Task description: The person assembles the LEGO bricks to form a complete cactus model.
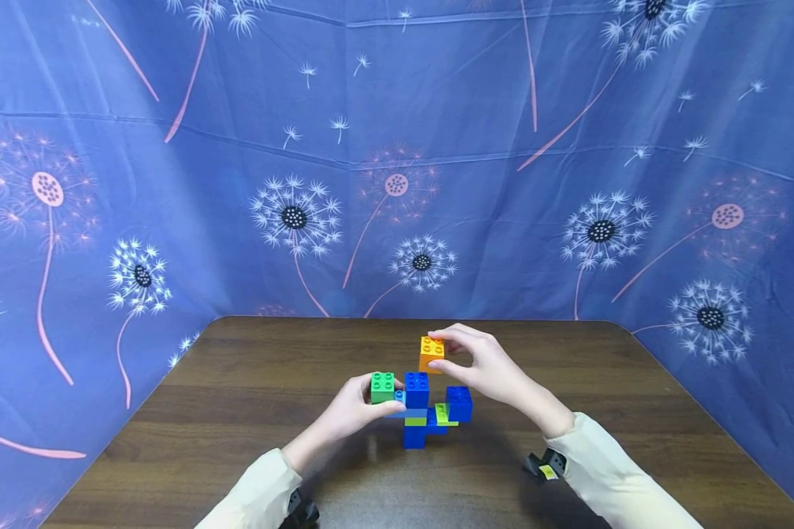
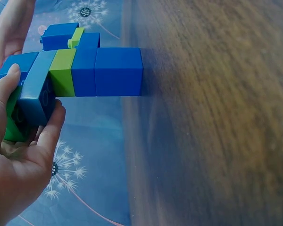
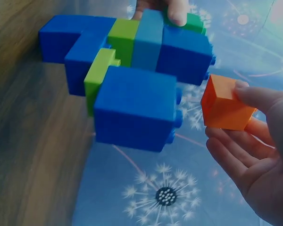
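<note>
A tower of toy building bricks stands upright, with a blue brick point(image 1: 414, 438) at its foot, a thin lime brick point(image 2: 62, 73) above that and a light blue brick point(image 3: 148, 42) higher up. On top are a green brick point(image 1: 382, 388) at the left and a blue brick point(image 1: 417, 389) beside it. A side arm carries another lime brick and a large blue brick point(image 3: 134, 108). My left hand point(image 1: 352, 408) grips the tower's upper left part, around the green and light blue bricks. Just above the top blue brick, my right hand point(image 1: 479, 360) pinches an orange brick point(image 3: 228, 103), apart from the tower.
The brown wooden table point(image 1: 271, 353) spreads beneath both hands. Behind it hangs a blue cloth point(image 1: 490, 220) printed with dandelions. Black wrist devices point(image 1: 545, 465) hang below the pale sleeves point(image 1: 615, 470).
</note>
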{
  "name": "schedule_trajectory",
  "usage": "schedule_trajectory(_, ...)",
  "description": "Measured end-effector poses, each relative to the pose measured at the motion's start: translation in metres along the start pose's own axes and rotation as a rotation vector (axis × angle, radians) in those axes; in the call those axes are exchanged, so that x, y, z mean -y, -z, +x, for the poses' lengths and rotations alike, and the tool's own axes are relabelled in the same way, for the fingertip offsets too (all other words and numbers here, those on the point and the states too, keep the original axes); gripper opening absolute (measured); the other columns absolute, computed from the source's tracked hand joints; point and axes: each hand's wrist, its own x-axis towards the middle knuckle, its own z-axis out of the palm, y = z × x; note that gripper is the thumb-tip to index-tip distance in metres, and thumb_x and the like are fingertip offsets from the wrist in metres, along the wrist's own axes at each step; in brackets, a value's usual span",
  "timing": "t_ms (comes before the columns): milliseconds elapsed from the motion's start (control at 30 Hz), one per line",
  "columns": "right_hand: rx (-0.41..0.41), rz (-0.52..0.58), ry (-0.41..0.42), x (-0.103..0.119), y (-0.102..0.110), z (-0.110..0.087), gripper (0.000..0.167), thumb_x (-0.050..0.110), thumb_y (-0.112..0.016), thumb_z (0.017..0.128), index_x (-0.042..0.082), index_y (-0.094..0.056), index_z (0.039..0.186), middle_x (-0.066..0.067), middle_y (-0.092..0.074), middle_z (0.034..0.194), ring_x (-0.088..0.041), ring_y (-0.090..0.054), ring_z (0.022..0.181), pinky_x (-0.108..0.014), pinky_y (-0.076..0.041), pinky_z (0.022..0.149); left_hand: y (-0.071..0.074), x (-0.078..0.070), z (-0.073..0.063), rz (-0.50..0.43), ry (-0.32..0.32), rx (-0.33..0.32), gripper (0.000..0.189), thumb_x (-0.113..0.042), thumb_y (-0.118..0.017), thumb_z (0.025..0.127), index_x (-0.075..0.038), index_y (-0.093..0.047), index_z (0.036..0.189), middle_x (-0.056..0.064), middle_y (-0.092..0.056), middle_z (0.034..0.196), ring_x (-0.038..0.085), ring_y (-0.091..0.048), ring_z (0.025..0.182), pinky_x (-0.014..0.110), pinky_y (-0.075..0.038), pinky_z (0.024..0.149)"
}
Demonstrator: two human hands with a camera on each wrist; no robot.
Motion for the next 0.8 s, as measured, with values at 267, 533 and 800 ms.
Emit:
schedule_trajectory(267, 0.036, 0.028, 0.012, 0.009, -0.002, 0.001, 0.041, 0.023, -0.072, 0.082, 0.011, -0.061, 0.12, 0.004, -0.064, 0.107, -0.005, -0.06, 0.088, -0.026, -0.053, 0.079, 0.0, 0.0, 0.0, 0.003, -0.004, 0.003, 0.03, -0.018, -0.069, 0.086, -0.003, -0.062, 0.111, 0.008, -0.067, 0.096, 0.012, -0.059, 0.076, 0.022, -0.05, 0.068)
schedule_trajectory(533, 0.054, 0.041, 0.015, 0.014, -0.007, -0.001, 0.041, 0.024, -0.072, 0.083, 0.013, -0.062, 0.121, 0.004, -0.064, 0.108, -0.005, -0.061, 0.089, -0.025, -0.053, 0.08, -0.001, 0.006, 0.004, 0.002, 0.005, 0.014, 0.033, -0.015, -0.068, 0.086, 0.001, -0.06, 0.114, 0.011, -0.067, 0.098, 0.014, -0.06, 0.078, 0.022, -0.05, 0.071)
schedule_trajectory(800, 0.062, 0.037, 0.049, 0.013, -0.01, -0.002, 0.041, 0.025, -0.071, 0.084, 0.012, -0.061, 0.122, 0.003, -0.064, 0.108, -0.005, -0.061, 0.09, -0.026, -0.053, 0.079, -0.001, 0.029, 0.012, 0.003, -0.008, -0.007, 0.034, -0.021, -0.07, 0.085, -0.005, -0.062, 0.113, 0.01, -0.068, 0.098, 0.014, -0.061, 0.079, 0.022, -0.051, 0.07)
